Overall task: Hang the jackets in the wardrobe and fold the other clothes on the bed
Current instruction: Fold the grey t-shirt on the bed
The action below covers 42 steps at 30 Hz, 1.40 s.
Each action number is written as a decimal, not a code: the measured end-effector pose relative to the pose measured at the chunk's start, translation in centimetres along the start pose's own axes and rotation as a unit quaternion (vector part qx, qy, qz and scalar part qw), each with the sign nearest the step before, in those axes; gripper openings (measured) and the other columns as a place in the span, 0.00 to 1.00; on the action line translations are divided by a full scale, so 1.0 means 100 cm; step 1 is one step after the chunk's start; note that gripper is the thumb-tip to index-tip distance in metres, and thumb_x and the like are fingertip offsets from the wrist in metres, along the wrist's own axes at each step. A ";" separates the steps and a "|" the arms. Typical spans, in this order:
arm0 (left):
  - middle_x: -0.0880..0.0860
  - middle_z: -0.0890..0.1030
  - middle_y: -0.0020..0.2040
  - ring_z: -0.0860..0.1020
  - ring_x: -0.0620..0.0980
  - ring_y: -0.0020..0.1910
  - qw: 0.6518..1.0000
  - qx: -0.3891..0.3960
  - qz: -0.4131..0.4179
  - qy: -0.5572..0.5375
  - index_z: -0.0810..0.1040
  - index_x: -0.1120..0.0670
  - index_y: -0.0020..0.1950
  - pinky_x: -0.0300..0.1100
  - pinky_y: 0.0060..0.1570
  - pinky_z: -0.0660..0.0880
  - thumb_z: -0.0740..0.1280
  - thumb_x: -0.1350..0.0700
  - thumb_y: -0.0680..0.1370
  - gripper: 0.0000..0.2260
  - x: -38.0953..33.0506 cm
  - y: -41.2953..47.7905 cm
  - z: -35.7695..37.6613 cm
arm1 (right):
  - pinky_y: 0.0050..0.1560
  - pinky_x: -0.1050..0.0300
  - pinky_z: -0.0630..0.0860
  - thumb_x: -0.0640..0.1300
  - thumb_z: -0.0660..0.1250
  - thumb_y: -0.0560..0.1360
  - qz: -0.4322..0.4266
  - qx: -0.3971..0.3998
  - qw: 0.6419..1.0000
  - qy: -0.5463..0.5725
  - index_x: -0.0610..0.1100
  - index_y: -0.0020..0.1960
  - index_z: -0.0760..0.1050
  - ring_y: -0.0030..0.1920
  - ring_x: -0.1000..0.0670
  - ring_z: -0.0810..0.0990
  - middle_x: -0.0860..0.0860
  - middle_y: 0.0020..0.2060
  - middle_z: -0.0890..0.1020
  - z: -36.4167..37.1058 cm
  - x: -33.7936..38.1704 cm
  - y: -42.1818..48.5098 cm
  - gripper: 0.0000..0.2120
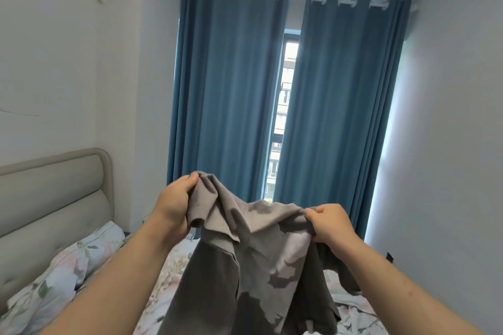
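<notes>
A grey-brown garment [261, 253] with darker and lighter patches hangs in front of me, held up above the bed [174, 277]. My left hand [174, 207] grips its upper left edge, fingers curled into the cloth. My right hand [332, 223] pinches the upper right edge, a little lower than the left. The cloth sags between the two hands and drops out of view at the bottom. I cannot tell what kind of garment it is.
The bed has a floral sheet and a floral pillow [62, 272] against a beige padded headboard [51, 198] on the left. Blue curtains [228, 95] hang ahead with a narrow window gap [283, 117]. White walls stand on both sides.
</notes>
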<state>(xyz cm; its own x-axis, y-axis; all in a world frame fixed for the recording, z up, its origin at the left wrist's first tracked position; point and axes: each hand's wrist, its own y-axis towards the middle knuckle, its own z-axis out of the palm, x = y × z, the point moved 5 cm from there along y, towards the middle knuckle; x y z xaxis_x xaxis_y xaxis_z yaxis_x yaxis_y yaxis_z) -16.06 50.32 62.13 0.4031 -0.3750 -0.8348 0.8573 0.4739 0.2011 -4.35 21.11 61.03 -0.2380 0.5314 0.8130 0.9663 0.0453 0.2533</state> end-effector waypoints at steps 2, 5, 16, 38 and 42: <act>0.53 0.84 0.37 0.83 0.46 0.36 1.000 0.008 0.012 0.009 0.80 0.57 0.47 0.41 0.35 0.80 0.59 0.55 0.84 0.13 -0.014 0.007 0.006 | 0.37 0.44 0.83 0.45 0.67 0.77 0.014 0.000 0.998 0.054 0.35 0.37 0.81 0.39 0.41 0.83 0.40 0.36 0.83 0.003 -0.008 -0.006 0.16; 0.54 0.83 0.37 0.82 0.50 0.37 0.998 -0.050 0.017 0.032 0.80 0.57 0.45 0.44 0.37 0.78 0.60 0.55 0.83 0.12 -0.028 0.023 -0.003 | 0.31 0.54 0.82 0.44 0.69 0.78 0.018 0.003 0.985 0.169 0.33 0.39 0.81 0.38 0.45 0.85 0.42 0.36 0.84 -0.001 -0.004 -0.015 0.15; 0.38 0.79 0.55 0.77 0.35 0.55 0.893 0.096 0.170 0.405 0.73 0.38 0.61 0.35 0.51 0.73 0.66 0.38 0.70 0.19 0.025 -0.028 0.032 | 0.31 0.60 0.80 0.37 0.69 0.77 0.026 0.109 0.906 0.409 0.35 0.42 0.79 0.29 0.51 0.83 0.46 0.30 0.83 0.012 0.103 -0.033 0.07; 0.57 0.82 0.51 0.81 0.54 0.53 0.971 0.002 -0.128 -0.200 0.81 0.58 0.55 0.54 0.59 0.77 0.61 0.51 0.82 0.13 0.062 -0.034 0.053 | 0.38 0.67 0.71 0.71 0.67 0.64 -0.149 0.060 0.987 0.020 0.57 0.43 0.80 0.37 0.59 0.77 0.59 0.37 0.79 0.030 -0.021 -0.143 0.20; 0.58 0.84 0.51 0.84 0.56 0.50 0.964 0.007 -0.123 -0.237 0.79 0.58 0.59 0.53 0.45 0.82 0.60 0.50 0.83 0.14 0.063 -0.039 0.061 | 0.45 0.56 0.77 0.48 0.69 0.76 -0.072 0.045 0.987 0.139 0.42 0.42 0.82 0.39 0.54 0.79 0.51 0.36 0.82 0.031 -0.018 -0.125 0.10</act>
<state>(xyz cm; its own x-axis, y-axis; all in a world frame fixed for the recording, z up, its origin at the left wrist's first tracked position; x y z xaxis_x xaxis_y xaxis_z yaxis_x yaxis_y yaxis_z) -14.94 41.22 59.24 0.2858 -0.7981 -0.5305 0.9485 0.3146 0.0377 -15.66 22.20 54.74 -0.3790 0.2621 0.8875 0.9224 0.1845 0.3394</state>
